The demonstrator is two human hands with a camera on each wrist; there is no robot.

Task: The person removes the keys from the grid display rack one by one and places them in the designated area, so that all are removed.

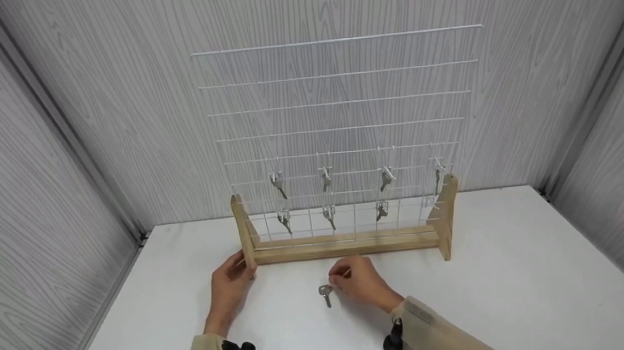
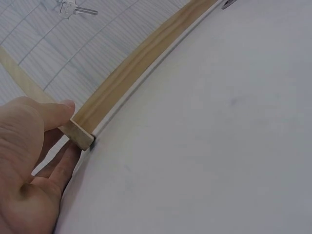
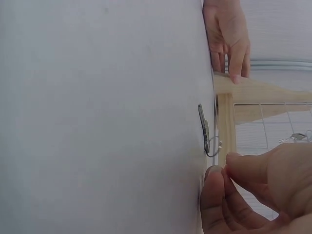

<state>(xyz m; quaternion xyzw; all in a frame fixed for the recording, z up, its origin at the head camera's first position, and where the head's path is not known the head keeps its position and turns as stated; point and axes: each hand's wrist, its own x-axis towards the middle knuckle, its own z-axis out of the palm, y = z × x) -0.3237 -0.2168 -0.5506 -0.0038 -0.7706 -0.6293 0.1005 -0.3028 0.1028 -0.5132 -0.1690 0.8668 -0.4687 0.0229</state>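
A wooden stand [image 1: 344,248] holds up a white wire grid [image 1: 342,101]. My left hand [image 1: 229,288] grips the foot of the stand's left wooden end piece [image 2: 80,136], thumb on its near side and fingers round behind. In front of the stand's bottom bar, my right hand [image 1: 360,281] has thumb and forefinger together in a pinch at the small ring of a silver key [image 1: 326,295]. From the right wrist view, the key [image 3: 204,127] appears nearly edge-on close to the white table, its thin ring right at the fingertips.
Several keys hang from white hooks on the grid's lower part, an upper row with one key [image 1: 386,177] and a lower row with another key [image 1: 329,216]. The white table [image 1: 517,281] meets wood-grain panels [image 1: 93,102] at the back and sides.
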